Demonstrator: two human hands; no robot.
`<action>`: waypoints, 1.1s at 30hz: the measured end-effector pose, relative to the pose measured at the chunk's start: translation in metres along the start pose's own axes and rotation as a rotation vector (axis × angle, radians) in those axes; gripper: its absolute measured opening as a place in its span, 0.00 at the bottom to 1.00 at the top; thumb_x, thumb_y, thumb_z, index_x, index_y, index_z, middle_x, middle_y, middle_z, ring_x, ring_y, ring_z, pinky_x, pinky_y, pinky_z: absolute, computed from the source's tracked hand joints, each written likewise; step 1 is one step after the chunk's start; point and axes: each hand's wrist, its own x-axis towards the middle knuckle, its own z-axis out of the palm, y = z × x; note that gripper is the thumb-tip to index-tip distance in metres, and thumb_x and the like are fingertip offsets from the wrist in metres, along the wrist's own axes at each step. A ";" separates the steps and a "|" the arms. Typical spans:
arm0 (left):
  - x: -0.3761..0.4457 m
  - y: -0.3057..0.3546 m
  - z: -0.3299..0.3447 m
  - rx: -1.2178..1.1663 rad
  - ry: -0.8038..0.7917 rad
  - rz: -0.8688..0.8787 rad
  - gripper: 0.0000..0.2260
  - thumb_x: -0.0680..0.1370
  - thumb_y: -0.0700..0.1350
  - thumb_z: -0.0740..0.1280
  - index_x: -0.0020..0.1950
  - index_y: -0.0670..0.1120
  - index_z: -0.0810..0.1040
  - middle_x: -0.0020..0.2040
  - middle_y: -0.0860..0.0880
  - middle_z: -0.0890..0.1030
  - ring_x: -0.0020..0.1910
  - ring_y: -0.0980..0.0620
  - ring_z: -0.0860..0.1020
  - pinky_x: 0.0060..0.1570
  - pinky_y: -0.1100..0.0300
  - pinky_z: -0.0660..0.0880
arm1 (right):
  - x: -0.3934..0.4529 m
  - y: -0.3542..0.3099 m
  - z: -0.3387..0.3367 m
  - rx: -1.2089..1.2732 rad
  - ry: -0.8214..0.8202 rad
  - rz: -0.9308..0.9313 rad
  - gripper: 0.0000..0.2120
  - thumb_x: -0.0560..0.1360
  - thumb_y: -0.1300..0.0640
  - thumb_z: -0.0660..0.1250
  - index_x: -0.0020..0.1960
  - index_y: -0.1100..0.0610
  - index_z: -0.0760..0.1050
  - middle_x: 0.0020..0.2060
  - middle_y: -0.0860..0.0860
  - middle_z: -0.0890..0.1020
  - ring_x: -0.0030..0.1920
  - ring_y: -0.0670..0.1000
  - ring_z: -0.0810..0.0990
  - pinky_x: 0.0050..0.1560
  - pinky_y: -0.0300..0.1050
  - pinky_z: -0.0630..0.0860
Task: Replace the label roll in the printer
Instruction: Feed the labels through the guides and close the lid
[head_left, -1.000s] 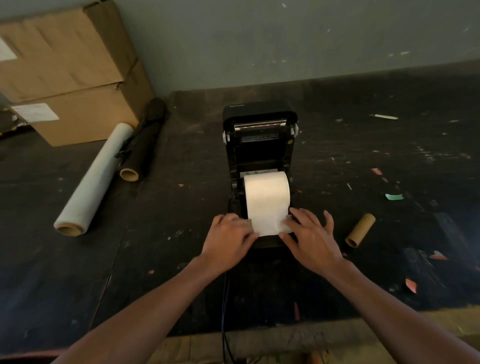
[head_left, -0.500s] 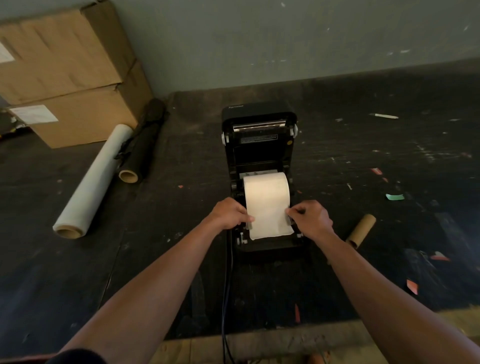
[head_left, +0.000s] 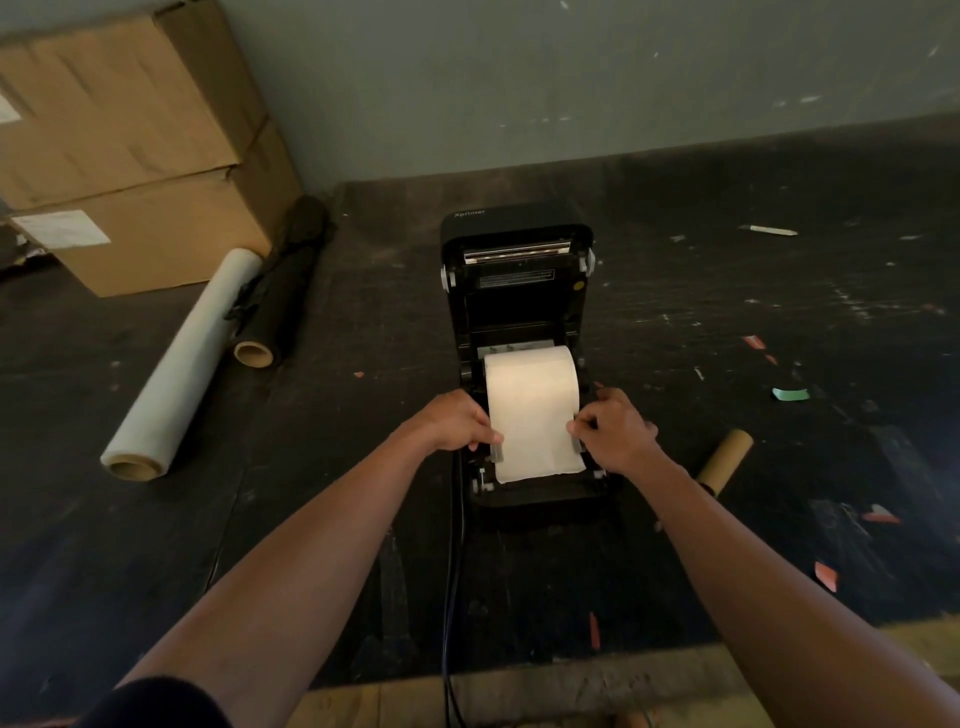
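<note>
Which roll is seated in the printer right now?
The white label roll, sitting in the open printer between both hands; the film roll and bare cardboard core lie on the table.

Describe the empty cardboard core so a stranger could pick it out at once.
Start at the open black printer in the middle of the dark table. Just right of it, beyond the right hand, lies the empty cardboard core. Unlike the two long rolls far left, it is short, brown and bare.

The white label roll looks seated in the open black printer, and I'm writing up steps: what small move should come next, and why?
Probably draw the loose paper end forward, flat over the front edge. The white label roll sits in the open black printer, its strip ending short of the front lip, with the left hand and right hand at the strip's two edges by the guides. The lid stands open.
</note>
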 end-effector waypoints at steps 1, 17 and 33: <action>0.001 0.001 0.000 0.015 -0.004 0.002 0.12 0.76 0.48 0.70 0.33 0.49 0.79 0.32 0.52 0.77 0.37 0.55 0.75 0.50 0.57 0.71 | 0.000 -0.001 -0.001 -0.018 -0.006 -0.001 0.07 0.77 0.51 0.65 0.50 0.51 0.79 0.73 0.53 0.62 0.71 0.55 0.65 0.70 0.64 0.57; -0.002 0.006 0.002 0.083 0.001 -0.008 0.09 0.73 0.50 0.74 0.42 0.45 0.81 0.39 0.51 0.80 0.39 0.55 0.77 0.40 0.61 0.72 | -0.009 0.006 0.006 0.159 -0.063 0.092 0.20 0.62 0.45 0.77 0.51 0.43 0.74 0.64 0.51 0.72 0.60 0.53 0.74 0.62 0.62 0.72; -0.046 -0.014 0.044 0.409 0.278 0.419 0.14 0.77 0.53 0.67 0.60 0.49 0.81 0.49 0.53 0.72 0.45 0.59 0.69 0.43 0.64 0.66 | -0.055 0.010 -0.008 -0.302 -0.040 -0.409 0.11 0.75 0.50 0.67 0.57 0.45 0.78 0.76 0.48 0.59 0.76 0.52 0.54 0.73 0.57 0.51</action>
